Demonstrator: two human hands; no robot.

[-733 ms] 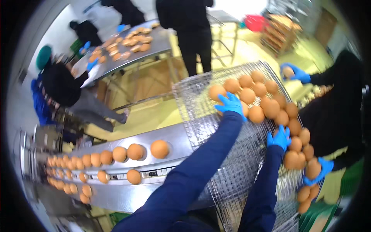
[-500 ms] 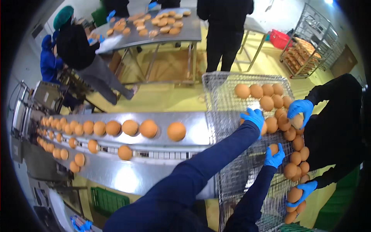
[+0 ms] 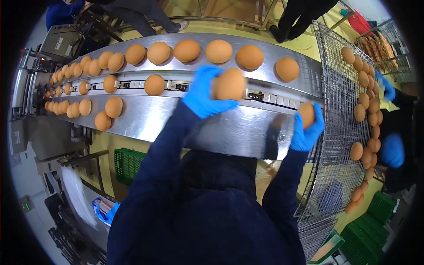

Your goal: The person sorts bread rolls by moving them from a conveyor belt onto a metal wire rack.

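My left hand (image 3: 204, 95), in a blue glove, is closed on a round golden-brown bun (image 3: 230, 85) above the conveyor chain (image 3: 271, 98); the bun is blurred by motion. Over the right end of the steel conveyor table (image 3: 238, 132), my gloved right hand (image 3: 308, 134) grips another bun (image 3: 306, 114), its fingers curled around the side. Beyond my left hand a row of buns (image 3: 218, 51) lies along the far steel ledge. More buns (image 3: 154, 85) sit spaced along the chain to the left, and a shorter row (image 3: 114, 107) lies on the near ledge.
Wire racks (image 3: 335, 110) at the right carry several buns (image 3: 360, 112) along their far right side. A co-worker's blue-gloved hands (image 3: 391, 150) are beside them. Green crates (image 3: 128, 165) stand below at left and at lower right. Another person's legs (image 3: 293, 20) show at the back.
My view has swung left and down. Both my hands have moved from the wire racks back over the conveyor table, each now with a bun. The co-worker's hands have drawn away to the right.
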